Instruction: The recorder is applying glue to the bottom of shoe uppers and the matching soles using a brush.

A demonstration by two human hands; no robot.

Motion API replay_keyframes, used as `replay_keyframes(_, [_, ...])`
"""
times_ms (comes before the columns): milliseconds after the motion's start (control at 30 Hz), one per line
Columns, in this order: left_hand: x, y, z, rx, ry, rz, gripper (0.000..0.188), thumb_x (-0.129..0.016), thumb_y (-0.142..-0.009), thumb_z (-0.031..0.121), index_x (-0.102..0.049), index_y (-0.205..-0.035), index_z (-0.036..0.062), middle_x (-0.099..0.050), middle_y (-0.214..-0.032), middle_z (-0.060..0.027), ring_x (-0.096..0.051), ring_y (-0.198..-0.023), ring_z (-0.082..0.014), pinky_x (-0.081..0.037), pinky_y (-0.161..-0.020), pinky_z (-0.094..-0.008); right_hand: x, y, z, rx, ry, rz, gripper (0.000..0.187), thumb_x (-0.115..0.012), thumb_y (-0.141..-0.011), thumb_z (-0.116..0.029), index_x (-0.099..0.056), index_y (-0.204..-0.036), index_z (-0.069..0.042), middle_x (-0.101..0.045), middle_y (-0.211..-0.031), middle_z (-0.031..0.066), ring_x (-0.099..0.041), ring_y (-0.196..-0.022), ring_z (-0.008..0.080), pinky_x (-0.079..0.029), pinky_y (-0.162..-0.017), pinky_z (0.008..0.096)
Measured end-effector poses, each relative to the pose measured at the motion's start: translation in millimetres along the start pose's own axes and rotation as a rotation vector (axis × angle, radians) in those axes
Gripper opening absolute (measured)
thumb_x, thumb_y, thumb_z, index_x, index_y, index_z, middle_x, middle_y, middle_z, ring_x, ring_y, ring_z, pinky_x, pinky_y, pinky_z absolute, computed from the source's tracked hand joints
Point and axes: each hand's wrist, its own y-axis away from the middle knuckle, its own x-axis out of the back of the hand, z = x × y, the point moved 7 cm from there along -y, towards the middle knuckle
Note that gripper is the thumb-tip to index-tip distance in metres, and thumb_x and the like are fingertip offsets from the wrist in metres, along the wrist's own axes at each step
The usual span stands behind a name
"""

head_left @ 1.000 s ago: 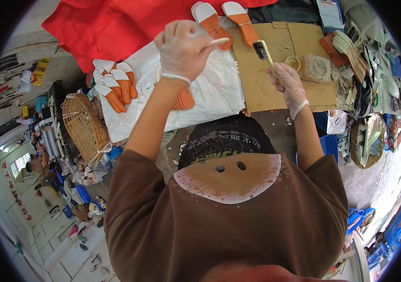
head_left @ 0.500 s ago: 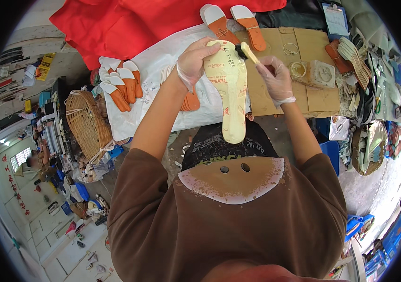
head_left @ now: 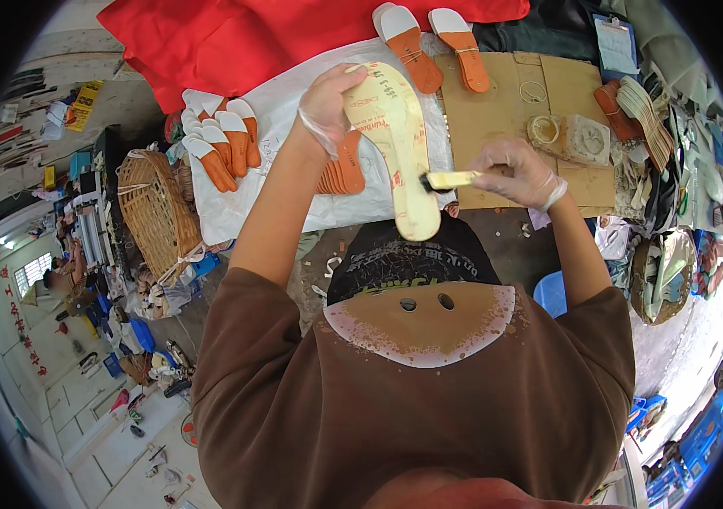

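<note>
My left hand (head_left: 327,103), in a thin clear glove, grips a cream insole (head_left: 387,123) by the edge of its wide toe end. The insole hangs over the near edge of the table with its heel toward me, and red and black markings show on its face. In my gloved right hand (head_left: 514,172) is a small brush (head_left: 453,180) with a pale handle and dark bristles. The bristle tip meets the right edge of the insole, near the heel. Behind the insole, a fanned stack of orange-brown insoles (head_left: 344,165) lies on white sheeting.
Bundled orange and white insoles (head_left: 224,140) lie left on the white sheet (head_left: 285,93); more (head_left: 463,49) are at the back. Cardboard (head_left: 497,110) on the right bears a cloudy glue container (head_left: 583,137). A wicker basket (head_left: 158,212) stands left, and red material (head_left: 209,42) covers the far side.
The brush has gone from the toe end down to the insole's right edge near the heel. My left hand has shifted the insole slightly left and away.
</note>
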Motion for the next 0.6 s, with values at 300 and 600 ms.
replay_keyframes(300, [-6.6,28.9,13.8,-0.075,0.158,0.067,0.029,-0.055,-0.087,0.004,-0.057,-0.115,-0.0026,-0.063,-0.104,-0.0127,-0.061,-0.103,-0.0243,-0.049,-0.09,-0.0348,42.6,69.3,94.0,-0.557,-0.161,0.6,0.014,-0.073,-0.084,-0.013,-0.067,-0.087,-0.002,-0.058,-0.074,-0.0043,-0.051,-0.069,0.0052,-0.041,-0.061,0.0209])
replay_keyframes(600, [-75.3,72.3,-45.0,-0.538,-0.067,0.212,0.009,-0.054,-0.081,-0.004,-0.054,-0.086,0.0044,-0.056,-0.089,-0.003,-0.05,-0.084,-0.0089,-0.042,-0.08,-0.0237,-24.4,49.4,68.8,-0.532,-0.102,1.103,0.02,-0.075,-0.082,-0.021,-0.067,-0.084,-0.004,-0.059,-0.069,0.0013,-0.05,-0.061,0.0086,-0.041,-0.057,0.0256])
